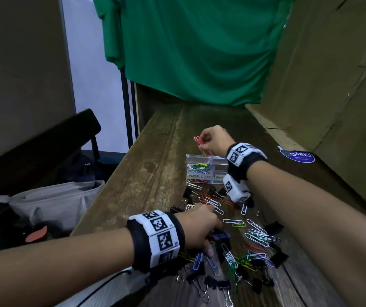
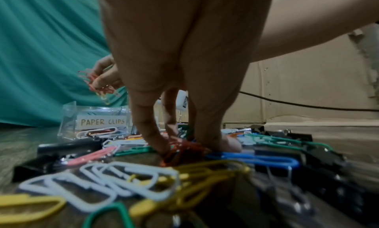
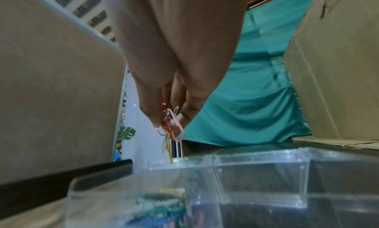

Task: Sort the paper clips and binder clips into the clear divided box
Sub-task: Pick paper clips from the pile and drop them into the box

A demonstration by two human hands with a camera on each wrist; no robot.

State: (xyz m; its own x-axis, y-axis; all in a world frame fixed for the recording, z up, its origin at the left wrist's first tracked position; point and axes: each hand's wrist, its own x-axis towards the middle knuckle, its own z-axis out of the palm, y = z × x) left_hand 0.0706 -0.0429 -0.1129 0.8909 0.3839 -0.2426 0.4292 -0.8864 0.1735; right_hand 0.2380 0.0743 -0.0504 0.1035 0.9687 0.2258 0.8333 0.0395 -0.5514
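My right hand (image 1: pixel 202 149) pinches a small bunch of pink and yellow paper clips (image 1: pixel 199 141) just above the clear divided box (image 1: pixel 199 158), over its compartment labelled PAPER CLIPS (image 2: pixel 102 121), which holds several coloured clips. The right wrist view shows the bunch (image 3: pixel 171 127) dangling from my fingertips (image 3: pixel 157 122) over the box (image 3: pixel 262 179). My left hand (image 1: pixel 208 222) is down in the loose pile nearer me, thumb and finger closed on red paper clips (image 2: pixel 182 149). Loose paper clips (image 1: pixel 257 235) and black binder clips (image 1: pixel 219 284) lie mixed on the wooden table (image 1: pixel 155 173).
A tall cardboard wall (image 1: pixel 332 85) borders the table on the right and green cloth (image 1: pixel 188 52) hangs behind. A blue sticker (image 1: pixel 297 156) lies by the cardboard. Off the table's left edge are a white bag (image 1: pixel 51 202) and a black chair (image 1: pixel 44 140).
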